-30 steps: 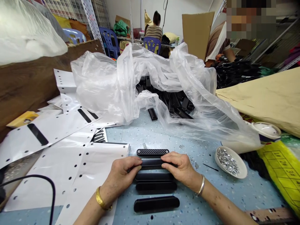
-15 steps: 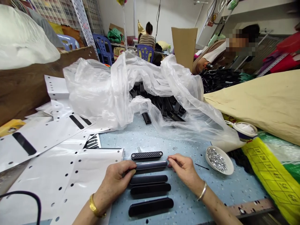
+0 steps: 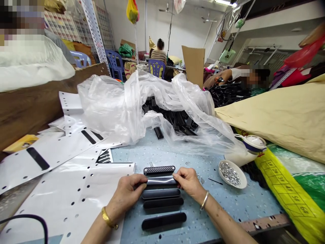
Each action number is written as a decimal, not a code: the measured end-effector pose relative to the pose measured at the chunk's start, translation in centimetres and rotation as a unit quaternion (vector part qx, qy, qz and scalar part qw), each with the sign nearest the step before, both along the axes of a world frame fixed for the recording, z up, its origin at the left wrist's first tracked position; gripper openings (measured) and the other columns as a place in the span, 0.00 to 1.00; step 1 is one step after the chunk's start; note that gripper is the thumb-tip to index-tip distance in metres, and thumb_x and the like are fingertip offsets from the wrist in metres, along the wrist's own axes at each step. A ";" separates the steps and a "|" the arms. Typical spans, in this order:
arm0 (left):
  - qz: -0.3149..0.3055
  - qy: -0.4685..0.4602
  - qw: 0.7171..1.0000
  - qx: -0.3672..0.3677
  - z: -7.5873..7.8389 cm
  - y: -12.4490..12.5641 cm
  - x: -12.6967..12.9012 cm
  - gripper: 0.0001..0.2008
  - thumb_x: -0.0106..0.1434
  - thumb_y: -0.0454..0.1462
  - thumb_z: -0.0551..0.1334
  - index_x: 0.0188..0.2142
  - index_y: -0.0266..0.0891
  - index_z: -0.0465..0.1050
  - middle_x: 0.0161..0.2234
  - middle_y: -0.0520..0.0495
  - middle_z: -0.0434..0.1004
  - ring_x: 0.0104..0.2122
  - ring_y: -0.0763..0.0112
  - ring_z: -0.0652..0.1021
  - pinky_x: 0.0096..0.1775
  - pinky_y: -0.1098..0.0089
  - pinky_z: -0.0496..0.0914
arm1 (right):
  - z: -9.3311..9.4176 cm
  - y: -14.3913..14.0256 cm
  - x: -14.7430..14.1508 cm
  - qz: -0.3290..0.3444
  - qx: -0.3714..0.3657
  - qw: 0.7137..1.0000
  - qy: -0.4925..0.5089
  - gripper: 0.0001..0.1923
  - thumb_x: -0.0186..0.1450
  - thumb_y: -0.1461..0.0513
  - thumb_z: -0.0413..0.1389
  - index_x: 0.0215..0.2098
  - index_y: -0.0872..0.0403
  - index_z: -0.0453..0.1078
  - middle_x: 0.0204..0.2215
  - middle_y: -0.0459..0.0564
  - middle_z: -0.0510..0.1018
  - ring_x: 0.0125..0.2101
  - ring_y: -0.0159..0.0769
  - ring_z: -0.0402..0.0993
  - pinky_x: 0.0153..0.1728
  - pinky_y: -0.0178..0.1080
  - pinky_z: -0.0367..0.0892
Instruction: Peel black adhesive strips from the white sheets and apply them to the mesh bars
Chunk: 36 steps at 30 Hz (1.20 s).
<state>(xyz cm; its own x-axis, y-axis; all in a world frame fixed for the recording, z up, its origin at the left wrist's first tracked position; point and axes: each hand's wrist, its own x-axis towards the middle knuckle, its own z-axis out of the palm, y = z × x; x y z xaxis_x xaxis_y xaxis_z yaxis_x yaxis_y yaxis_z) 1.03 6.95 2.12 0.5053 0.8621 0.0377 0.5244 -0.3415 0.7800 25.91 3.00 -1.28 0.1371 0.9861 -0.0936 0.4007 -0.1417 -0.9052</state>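
Head camera looks down on a pale blue speckled worktop (image 3: 175, 152) whose near edge runs just below the wrists. Perforated white sheets (image 3: 83, 189) cover its left side and reach the left hand, a clear plastic bag (image 3: 122, 105) spilling black parts blocks the far edge, and a small white dish of silver beads (image 3: 232, 174) sits toward the right edge, near a yellow printed sack (image 3: 286, 189). Bare surface lies between the bag and the hands, and between the right hand and the dish.

Near the middle of the near edge, the left hand (image 3: 127, 193) and right hand (image 3: 186, 181) each pinch one end of a glossy black bar (image 3: 161, 181), fingers closed on it, the bar lying crosswise between them. Just beyond it, touching or nearly so, lies a black grid strip (image 3: 159, 169). Nearer the body lie three more black bars in a row: the first (image 3: 161, 194) just under the held one, the second (image 3: 163, 203) close behind, the third (image 3: 164, 221) a little apart, nearest the edge.
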 end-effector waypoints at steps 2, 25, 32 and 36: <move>0.001 0.011 1.000 0.009 0.3 -0.4 0.0 0.09 0.58 0.33 0.57 0.33 0.39 0.77 0.31 0.48 0.82 0.32 0.65 0.80 0.37 0.67 0.73 | 0.2 0.0 0.2 -0.002 -0.010 1.000 -0.002 0.20 0.62 0.50 0.50 0.20 0.54 0.66 0.11 0.44 0.69 0.12 0.32 0.66 0.13 0.32 0.59; 0.297 0.047 0.941 0.153 -1.4 -11.7 -14.0 0.25 0.50 0.31 0.65 0.50 0.42 0.73 0.54 0.37 0.73 0.52 0.46 0.74 0.49 0.53 0.70 | 4.0 -1.1 -18.7 0.415 0.298 0.768 -0.386 0.09 0.52 0.72 0.56 0.30 0.56 0.71 0.28 0.53 0.77 0.30 0.43 0.71 0.31 0.43 0.64; 0.330 -0.234 0.907 -0.118 2.2 -14.1 -14.9 0.15 0.58 0.46 0.65 0.26 0.35 0.75 0.21 0.50 0.73 0.23 0.70 0.72 0.25 0.74 0.64 | 5.9 -3.9 -17.5 0.300 0.528 0.762 -0.222 0.22 0.56 0.74 0.46 0.47 0.62 0.69 0.38 0.62 0.79 0.36 0.48 0.72 0.31 0.47 0.67; 0.290 -0.353 0.869 -0.188 2.6 -13.9 -13.4 0.14 0.54 0.43 0.69 0.26 0.33 0.75 0.20 0.51 0.70 0.22 0.75 0.68 0.26 0.76 0.60 | 5.9 -5.6 -16.7 0.313 0.544 0.748 -0.215 0.21 0.57 0.73 0.46 0.47 0.61 0.70 0.35 0.61 0.80 0.34 0.48 0.74 0.28 0.46 0.69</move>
<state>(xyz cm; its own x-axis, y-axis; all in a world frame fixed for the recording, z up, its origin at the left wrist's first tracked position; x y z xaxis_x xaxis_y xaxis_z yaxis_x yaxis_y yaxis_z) -12.38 -6.96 4.77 -0.0540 0.9825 -0.1784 -0.1324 0.1700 0.9765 9.21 -2.62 4.62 -0.5971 0.3308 0.7307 0.3681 0.9224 -0.1168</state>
